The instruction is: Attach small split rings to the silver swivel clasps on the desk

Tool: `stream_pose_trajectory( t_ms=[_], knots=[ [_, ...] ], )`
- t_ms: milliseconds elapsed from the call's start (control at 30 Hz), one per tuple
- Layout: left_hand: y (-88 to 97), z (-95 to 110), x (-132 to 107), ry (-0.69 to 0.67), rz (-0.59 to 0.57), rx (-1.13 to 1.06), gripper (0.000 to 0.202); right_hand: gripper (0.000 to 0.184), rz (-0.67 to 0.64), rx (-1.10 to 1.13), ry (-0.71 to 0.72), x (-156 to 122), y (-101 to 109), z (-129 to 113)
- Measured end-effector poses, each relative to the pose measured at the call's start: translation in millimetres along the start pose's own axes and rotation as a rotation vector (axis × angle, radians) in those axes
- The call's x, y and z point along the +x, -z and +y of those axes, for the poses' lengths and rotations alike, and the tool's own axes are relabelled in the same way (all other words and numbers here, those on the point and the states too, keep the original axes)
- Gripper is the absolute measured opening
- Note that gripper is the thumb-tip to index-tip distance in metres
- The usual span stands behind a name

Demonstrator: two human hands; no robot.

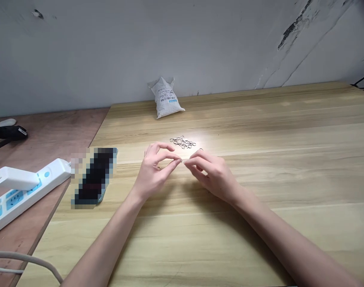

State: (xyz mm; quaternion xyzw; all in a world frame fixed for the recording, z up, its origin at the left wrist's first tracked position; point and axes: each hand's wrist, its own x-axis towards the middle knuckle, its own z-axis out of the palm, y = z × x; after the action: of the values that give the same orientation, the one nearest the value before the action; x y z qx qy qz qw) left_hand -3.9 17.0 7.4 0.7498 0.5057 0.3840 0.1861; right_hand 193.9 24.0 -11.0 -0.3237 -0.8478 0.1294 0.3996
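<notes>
My left hand (156, 169) is pinched at thumb and forefinger, with its other fingers curled loosely. Facing it, my right hand (210, 171) is closed in a similar pinch. Between the two sets of fingertips a tiny metal piece (182, 161) shows, mostly covered; its exact kind is too small to make out. Just beyond the fingers lies a small pile of silvery metal rings and clasps (183, 142) on the wooden table (259, 247).
A white plastic packet (167, 99) with a printed label stands near the wall. To the left lie a pixelated phone (95, 177) and a white power strip (54, 171) with plugs in it. A grey cable (29, 258) crosses the lower left corner.
</notes>
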Motion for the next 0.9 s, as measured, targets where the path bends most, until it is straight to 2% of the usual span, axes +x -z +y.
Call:
stream_pose_trajectory(
  t_ms=[200, 333, 500, 700, 900],
  knots=[
    [-1.9, -4, 2, 0.054, 0.005, -0.087, 0.005, 0.014, -0.041, -0.117, -0.01, -1, -4, 1],
    [-2.7, -2, 1, -0.001, -0.017, -0.076, 0.004, 0.021, -0.002, -0.136, -0.045, -1, -1, 6],
    [-3.1, 0, 0, -0.05, -0.057, -0.088, 0.007, 0.013, -0.009, -0.16, -0.01, 0, -5, 7],
    [-6.3, -5, -1, -0.042, -0.078, 0.104, 0.005, 0.014, 0.036, -0.333, 0.04, -1, -4, 12],
    [-8.3, -6, -2, -0.158, -0.104, 0.268, 0.007, 0.016, -0.038, -0.427, 0.089, -1, -4, 9]
  ],
)
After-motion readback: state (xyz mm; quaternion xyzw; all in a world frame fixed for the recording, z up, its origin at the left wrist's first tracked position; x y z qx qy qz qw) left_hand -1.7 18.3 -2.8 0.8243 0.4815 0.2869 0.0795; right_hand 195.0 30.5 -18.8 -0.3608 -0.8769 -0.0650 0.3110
